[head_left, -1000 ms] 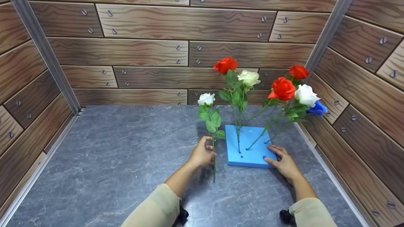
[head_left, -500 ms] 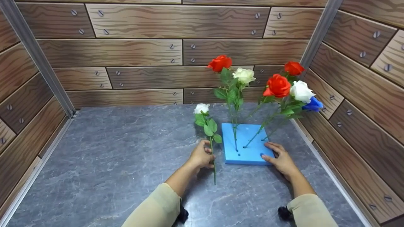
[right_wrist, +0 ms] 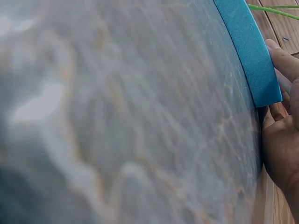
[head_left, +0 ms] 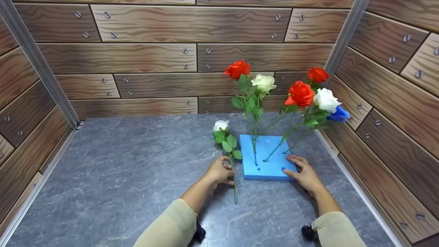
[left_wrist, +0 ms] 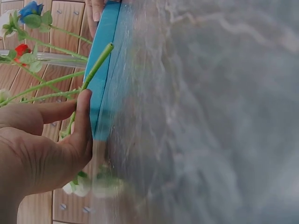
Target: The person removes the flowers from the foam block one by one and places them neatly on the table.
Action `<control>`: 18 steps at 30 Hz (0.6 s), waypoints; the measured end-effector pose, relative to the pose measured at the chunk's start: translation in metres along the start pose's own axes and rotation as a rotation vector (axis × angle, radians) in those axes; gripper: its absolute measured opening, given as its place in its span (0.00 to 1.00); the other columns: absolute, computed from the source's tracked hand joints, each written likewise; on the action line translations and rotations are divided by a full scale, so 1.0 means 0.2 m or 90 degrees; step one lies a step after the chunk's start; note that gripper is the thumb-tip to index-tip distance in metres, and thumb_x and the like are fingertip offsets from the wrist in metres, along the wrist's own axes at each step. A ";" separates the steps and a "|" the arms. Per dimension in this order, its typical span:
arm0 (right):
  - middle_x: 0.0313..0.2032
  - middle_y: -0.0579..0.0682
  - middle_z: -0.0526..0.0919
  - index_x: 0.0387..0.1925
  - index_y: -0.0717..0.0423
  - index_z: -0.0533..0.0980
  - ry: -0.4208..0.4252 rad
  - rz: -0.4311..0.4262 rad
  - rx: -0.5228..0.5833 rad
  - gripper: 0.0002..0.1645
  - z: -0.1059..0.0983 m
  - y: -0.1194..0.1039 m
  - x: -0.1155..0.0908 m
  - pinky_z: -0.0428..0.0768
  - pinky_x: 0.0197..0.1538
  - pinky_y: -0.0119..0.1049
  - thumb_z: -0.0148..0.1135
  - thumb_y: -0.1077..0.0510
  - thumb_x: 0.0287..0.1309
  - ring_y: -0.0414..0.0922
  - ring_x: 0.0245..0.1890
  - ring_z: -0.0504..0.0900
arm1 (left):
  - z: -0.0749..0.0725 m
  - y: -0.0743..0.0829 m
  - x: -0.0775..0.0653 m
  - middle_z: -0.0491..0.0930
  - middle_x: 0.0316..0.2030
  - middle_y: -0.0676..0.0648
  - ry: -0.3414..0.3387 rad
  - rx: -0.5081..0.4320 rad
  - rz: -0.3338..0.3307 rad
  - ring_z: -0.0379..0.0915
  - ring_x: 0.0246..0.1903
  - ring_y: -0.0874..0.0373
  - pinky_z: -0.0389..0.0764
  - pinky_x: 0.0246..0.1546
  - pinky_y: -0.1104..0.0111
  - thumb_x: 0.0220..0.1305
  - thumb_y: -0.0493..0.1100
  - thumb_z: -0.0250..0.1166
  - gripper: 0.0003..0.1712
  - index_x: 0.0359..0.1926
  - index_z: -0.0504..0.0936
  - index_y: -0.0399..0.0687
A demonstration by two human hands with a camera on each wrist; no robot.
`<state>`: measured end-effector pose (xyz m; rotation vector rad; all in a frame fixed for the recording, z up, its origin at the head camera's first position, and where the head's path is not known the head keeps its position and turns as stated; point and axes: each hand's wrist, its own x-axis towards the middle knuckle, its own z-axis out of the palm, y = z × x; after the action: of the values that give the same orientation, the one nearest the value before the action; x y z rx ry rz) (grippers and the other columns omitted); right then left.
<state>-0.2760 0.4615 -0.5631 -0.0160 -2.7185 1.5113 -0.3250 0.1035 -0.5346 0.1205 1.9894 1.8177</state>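
Pinching the white rose [head_left: 227,146] by its stem between thumb and fingers of the left hand [head_left: 219,170], just left of the blue block [head_left: 271,170], with bloom [head_left: 221,126] and leaves on the far side and bare stem end on the near side; resting the right hand [head_left: 307,176], fingers and thumb spread apart, on the block's near right corner; showing the bloom lower than a second ago, against the tabletop [head_left: 137,171] instead of the far wall [head_left: 154,56]; keeping the right hand at the same corner
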 end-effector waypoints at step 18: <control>0.83 0.65 0.54 0.81 0.62 0.64 -0.004 0.010 0.005 0.45 0.01 0.00 0.01 0.56 0.86 0.63 0.72 0.52 0.73 0.66 0.85 0.52 | 0.05 0.00 0.04 0.82 0.54 0.34 0.015 0.082 -0.008 0.88 0.36 0.45 0.94 0.32 0.62 0.63 0.20 0.68 0.35 0.70 0.70 0.35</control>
<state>-0.2777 0.4607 -0.5640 -0.0313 -2.7232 1.5295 -0.3286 0.1149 -0.5370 0.1258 2.1194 1.6896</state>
